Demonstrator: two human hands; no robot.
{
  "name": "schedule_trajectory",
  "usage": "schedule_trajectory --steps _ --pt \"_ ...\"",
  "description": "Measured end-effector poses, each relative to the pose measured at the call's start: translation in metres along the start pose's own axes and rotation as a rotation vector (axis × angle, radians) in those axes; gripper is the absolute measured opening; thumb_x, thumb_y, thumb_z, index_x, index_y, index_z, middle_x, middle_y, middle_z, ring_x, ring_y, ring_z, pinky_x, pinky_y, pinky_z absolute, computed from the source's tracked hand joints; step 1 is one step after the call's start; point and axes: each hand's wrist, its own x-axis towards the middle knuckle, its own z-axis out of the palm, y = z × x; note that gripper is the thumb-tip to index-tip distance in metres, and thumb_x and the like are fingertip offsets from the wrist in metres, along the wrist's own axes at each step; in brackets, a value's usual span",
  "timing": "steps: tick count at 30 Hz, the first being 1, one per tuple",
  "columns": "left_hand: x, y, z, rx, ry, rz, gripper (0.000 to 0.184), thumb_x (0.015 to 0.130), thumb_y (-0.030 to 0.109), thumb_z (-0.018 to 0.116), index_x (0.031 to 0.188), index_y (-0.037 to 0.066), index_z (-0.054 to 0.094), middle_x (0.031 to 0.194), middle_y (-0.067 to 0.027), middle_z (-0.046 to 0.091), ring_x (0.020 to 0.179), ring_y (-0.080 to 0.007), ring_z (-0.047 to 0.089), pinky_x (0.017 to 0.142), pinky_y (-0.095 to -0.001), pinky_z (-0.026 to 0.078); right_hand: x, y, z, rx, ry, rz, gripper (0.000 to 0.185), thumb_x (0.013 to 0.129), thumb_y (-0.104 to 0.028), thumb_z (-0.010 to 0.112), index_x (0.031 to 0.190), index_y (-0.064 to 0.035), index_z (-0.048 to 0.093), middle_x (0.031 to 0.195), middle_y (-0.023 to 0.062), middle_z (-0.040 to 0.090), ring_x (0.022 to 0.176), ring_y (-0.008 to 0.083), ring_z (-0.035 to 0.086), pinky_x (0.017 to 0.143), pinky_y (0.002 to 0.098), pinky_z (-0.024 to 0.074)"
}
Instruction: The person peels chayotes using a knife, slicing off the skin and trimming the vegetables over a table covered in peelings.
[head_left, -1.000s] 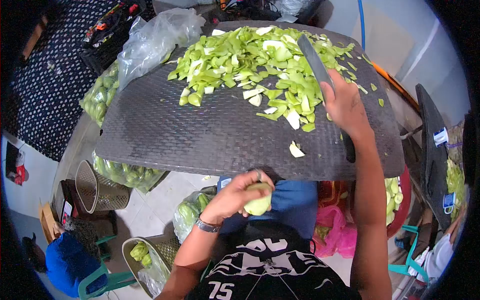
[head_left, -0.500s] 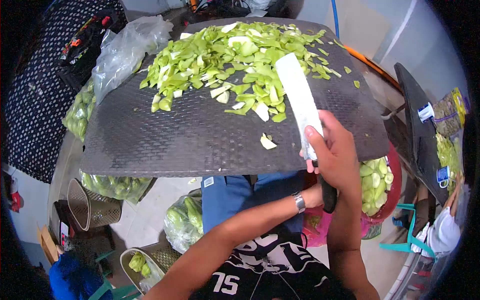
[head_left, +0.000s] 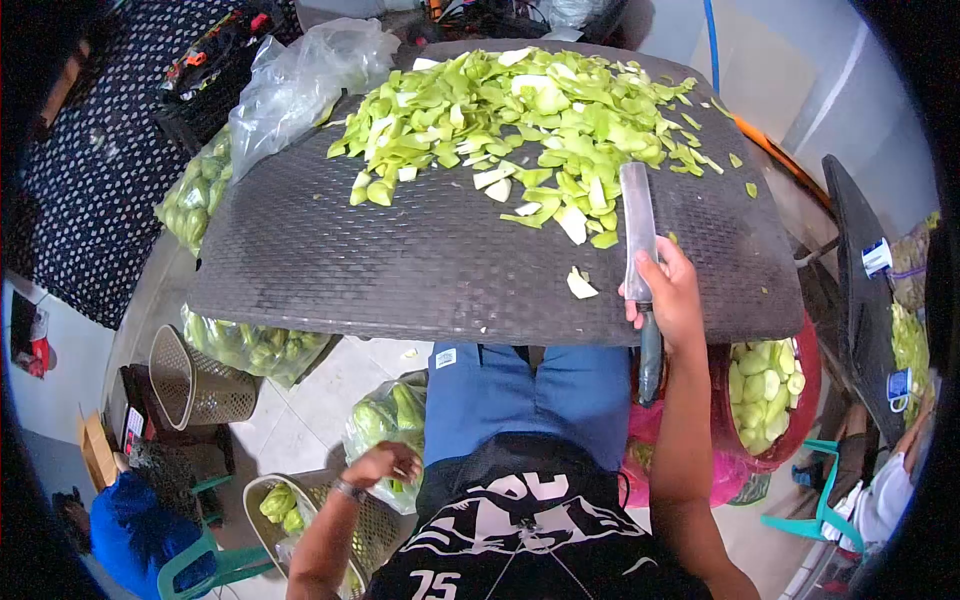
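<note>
knife, with a long, broad grey metal blade and a dark rounded handle, is up in the right hand over the near right part of the dark woven-look worktop. the right fingers are closed around the lower end of the blade, thumb on its flat; the handle hangs free below them, past the worktop's near edge. its long axis runs away from the body, tip toward the heap of light green peelings on the far half. a small pale offcut lies just left of the blade.

the left hand is low, well apart from the knife, beside the person's blue trousers. its fingers are part open and loosely curled, with nothing seen in them. the clear plastic bag of green vegetables lies just ahead of these fingers, its long axis roughly front to back; whether they touch it i cannot tell. a beige perforated basket is near the left wrist. the left hand is much the nearer to both.

pale peeled vegetables fill a red tub to the right of the right forearm.
</note>
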Motion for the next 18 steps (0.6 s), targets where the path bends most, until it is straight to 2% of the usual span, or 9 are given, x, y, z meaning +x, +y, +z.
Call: schedule_trajectory --steps 3,4,5,7,10,12,14,16,18 --pt "0.029 -0.102 -0.008 0.208 0.366 0.256 0.033 0.1 0.031 0.055 0.1 0.003 0.073 0.094 -0.0146 0.076 0.081 -0.0275 0.073 0.07 -0.0377 0.057 0.0 0.0 -0.002 0.012 -0.007 0.014 0.031 0.105 -0.026 0.057 0.124 -0.0016 0.054 0.073 0.0119 0.067 0.045 0.0157 0.059 0.038 0.0286 0.0447" --pt "0.048 -0.125 -0.02 0.961 0.582 0.333 0.035 0.098 0.034 0.056 0.09 0.005 0.075 0.087 -0.0194 0.074 0.081 -0.0374 0.071 0.072 -0.0453 0.056 0.001 0.001 -0.004 0.012 -0.018 0.004 0.031 0.105 -0.026 0.057 0.124 -0.0017 0.054 0.073 0.012 0.067 0.045 0.0158 0.059 0.038 0.0286 0.0448" --pt "0.061 -0.142 -0.014 0.97 0.737 0.358 0.035 0.095 0.032 0.055 0.086 0.003 0.073 0.085 -0.0242 0.071 0.082 -0.0451 0.067 0.075 -0.0517 0.054 0.001 0.004 -0.006 0.011 -0.026 -0.001 0.031 0.104 -0.026 0.058 0.124 -0.0019 0.054 0.073 0.012 0.067 0.045 0.0158 0.059 0.038 0.0286 0.045" --pt "0.07 -0.149 -0.002 0.763 0.859 0.273 0.034 0.094 0.03 0.055 0.086 0.002 0.072 0.087 -0.0259 0.071 0.081 -0.0438 0.069 0.074 -0.0512 0.055 0.0 0.006 -0.01 -0.001 -0.019 0.019 0.031 0.104 -0.026 0.058 0.124 -0.0022 0.054 0.073 0.0123 0.066 0.045 0.0158 0.059 0.038 0.0286 0.0449" --pt "0.103 -0.2 -0.032 0.651 0.79 0.033 0.032 0.093 0.031 0.058 0.087 0.003 0.073 0.086 -0.0234 0.072 0.082 -0.041 0.071 0.072 -0.0498 0.056 0.001 0.008 -0.011 0.0 -0.014 0.026 0.031 0.105 -0.026 0.057 0.125 -0.0026 0.053 0.072 0.0126 0.066 0.045 0.016 0.059 0.038 0.0287 0.0448" --pt "0.083 -0.19 -0.016 0.506 0.719 0.167 0.03 0.093 0.031 0.06 0.087 0.005 0.073 0.085 -0.0194 0.072 0.08 -0.0392 0.071 0.069 -0.0488 0.056 0.0 0.007 -0.01 0.002 -0.016 0.019 0.031 0.105 -0.025 0.057 0.126 -0.0026 0.053 0.072 0.0127 0.066 0.045 0.016 0.059 0.038 0.0288 0.0447" --pt "0.076 -0.193 -0.022 0.806 0.618 0.292 0.026 0.093 0.031 0.062 0.09 0.007 0.072 0.082 -0.0154 0.071 0.079 -0.0377 0.072 0.066 -0.0479 0.056 -0.001 0.006 -0.007 0.005 -0.014 0.008 0.032 0.105 -0.025 0.057 0.126 -0.0024 0.052 0.072 0.0126 0.066 0.045 0.0161 0.059 0.038 0.0289 0.0447" --pt "0.086 -0.223 -0.06 1.546 0.417 0.39 0.023 0.093 0.031 0.063 0.095 0.009 0.071 0.08 -0.0115 0.068 0.078 -0.0364 0.071 0.064 -0.047 0.056 -0.003 0.006 -0.003 -0.001 -0.006 -0.005 0.032 0.105 -0.025 0.057 0.127 -0.002 0.051 0.073 0.0126 0.066 0.045 0.0162 0.059 0.038 0.0288 0.0448" --pt "0.096 -0.243 -0.078 1.425 0.437 0.236 0.018 0.088 0.026 0.068 0.098 0.011 0.067 0.082 -0.0126 0.068 0.082 -0.0376 0.071 0.067 -0.0477 0.056 -0.005 0.007 -0.003 -0.013 0.006 -0.023 0.032 0.105 -0.024 0.057 0.127 -0.0018 0.051 0.073 0.0125 0.066 0.045 0.0163 0.06 0.038 0.0288 0.0449"
